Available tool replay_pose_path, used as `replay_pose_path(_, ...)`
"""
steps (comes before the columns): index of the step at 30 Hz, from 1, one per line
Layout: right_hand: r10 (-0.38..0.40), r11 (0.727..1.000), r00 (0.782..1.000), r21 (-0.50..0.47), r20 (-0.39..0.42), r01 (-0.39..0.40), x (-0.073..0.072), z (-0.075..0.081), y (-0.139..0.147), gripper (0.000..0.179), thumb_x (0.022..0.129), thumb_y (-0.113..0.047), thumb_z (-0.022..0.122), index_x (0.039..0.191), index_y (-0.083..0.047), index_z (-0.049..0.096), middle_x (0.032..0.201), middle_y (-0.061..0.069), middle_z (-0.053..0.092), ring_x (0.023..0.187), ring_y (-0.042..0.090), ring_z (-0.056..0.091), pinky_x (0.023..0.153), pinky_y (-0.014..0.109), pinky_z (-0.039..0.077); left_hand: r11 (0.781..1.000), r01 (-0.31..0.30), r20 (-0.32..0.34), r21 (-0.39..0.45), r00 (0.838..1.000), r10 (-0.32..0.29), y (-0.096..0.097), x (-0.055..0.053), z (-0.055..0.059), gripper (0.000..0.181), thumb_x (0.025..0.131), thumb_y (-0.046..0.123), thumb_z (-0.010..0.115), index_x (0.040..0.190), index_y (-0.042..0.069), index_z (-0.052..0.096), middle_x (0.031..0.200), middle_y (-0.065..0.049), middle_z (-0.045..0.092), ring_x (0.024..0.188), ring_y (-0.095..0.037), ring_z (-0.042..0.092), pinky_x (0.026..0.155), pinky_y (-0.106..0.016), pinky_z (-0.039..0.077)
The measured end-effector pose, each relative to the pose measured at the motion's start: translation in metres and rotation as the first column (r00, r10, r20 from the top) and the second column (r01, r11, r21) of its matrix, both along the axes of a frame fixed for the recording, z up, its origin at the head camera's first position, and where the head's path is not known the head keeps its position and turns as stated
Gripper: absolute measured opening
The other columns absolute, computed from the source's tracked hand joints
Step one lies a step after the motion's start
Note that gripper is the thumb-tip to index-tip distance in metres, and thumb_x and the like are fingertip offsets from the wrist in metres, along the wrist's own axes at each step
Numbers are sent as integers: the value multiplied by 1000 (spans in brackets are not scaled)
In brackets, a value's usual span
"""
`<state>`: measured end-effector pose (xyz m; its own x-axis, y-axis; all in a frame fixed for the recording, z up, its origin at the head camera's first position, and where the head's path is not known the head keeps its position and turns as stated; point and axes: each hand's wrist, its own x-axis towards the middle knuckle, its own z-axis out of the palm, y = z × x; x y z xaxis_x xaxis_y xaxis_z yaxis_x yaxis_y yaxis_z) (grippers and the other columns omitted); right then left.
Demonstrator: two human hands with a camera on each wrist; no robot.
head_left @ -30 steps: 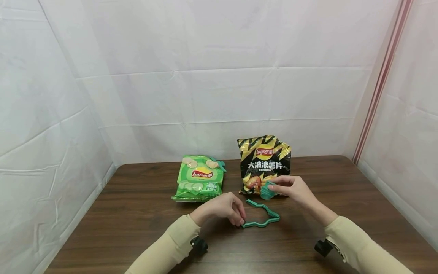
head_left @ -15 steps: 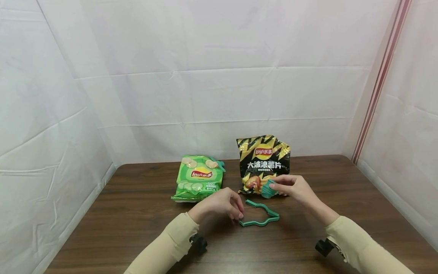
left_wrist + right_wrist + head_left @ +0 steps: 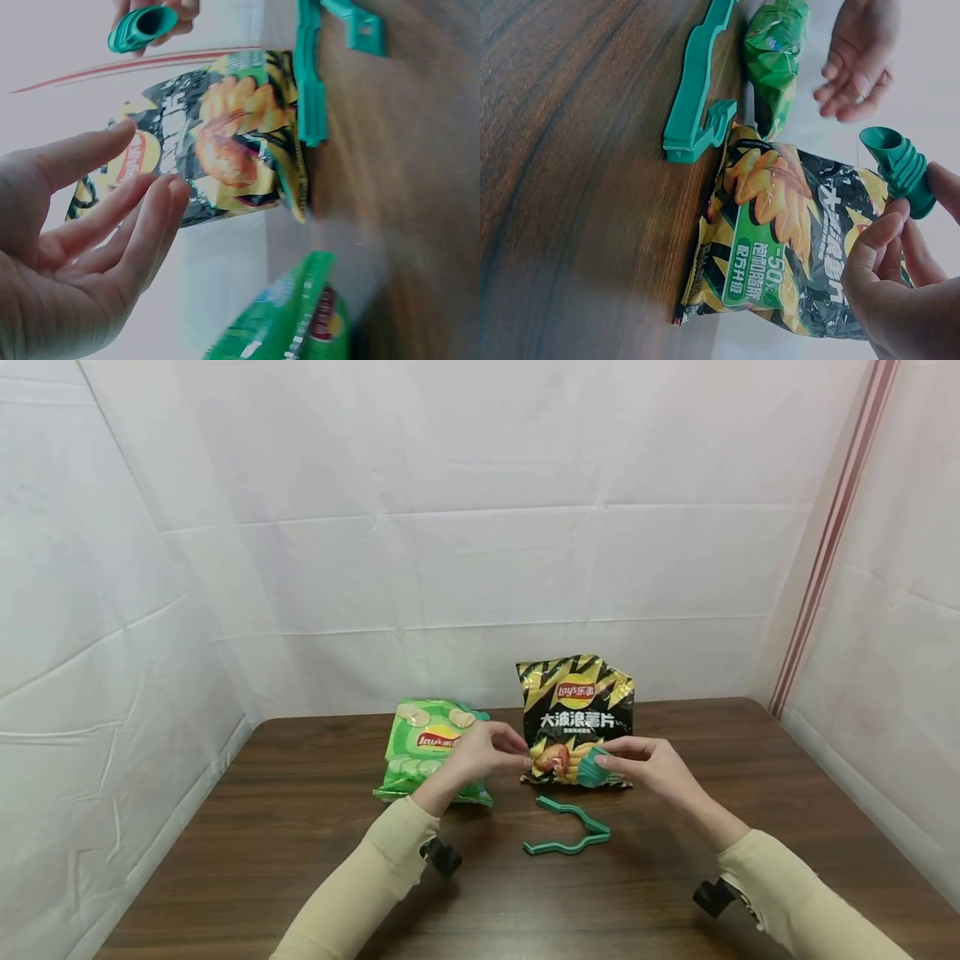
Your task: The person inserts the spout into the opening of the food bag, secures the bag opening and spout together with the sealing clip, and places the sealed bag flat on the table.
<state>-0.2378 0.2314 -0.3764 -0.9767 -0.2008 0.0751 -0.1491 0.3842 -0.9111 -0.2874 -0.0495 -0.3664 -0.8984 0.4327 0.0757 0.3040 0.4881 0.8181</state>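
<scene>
Head view: the right hand pinches a ribbed green plastic spout; the left hand, fingers parted, holds nothing near a black-and-yellow foil bag.

Head view: bright, soft, even light; white curtain pale beyond left fingers, pinkish well right of right fingers. Table below left fingers: soft shadow, dull sheen. Left wrist view: hazy, curtain nearly blown out around left fingers, table smeared. Right wrist view: left hand blurred, green spout at right fingers crisper, black bag glinting beside them.
</scene>
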Motion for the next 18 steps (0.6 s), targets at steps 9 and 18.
replay_pose_path(9, -12, 1000, 1000, -14, -1, 12, -3, 1, 5, 41, 85, -35, 71, 117, -8, 67, 94, -3, 68, 78, 22, 60, 66, 35, 52, 964, -223, -37, 146, 972, 231, 7, -21, 22, 37, 76, 20, 80, 107, 3, 68, 99, -10, 71, 91, -23, 66, 78, -33, 54)
replay_pose_path(18, -16, 1000, 1000, -12, -13, 16, -4, 2, 8, 42, 86, -35, 70, 118, -9, 66, 104, 6, 68, 87, 31, 63, 71, 40, 54, 941, -273, 26, 202, 962, 273, 15, -50, 37, 47, 78, 21, 79, 119, 5, 60, 115, -14, 65, 107, -28, 61, 88, -39, 51)
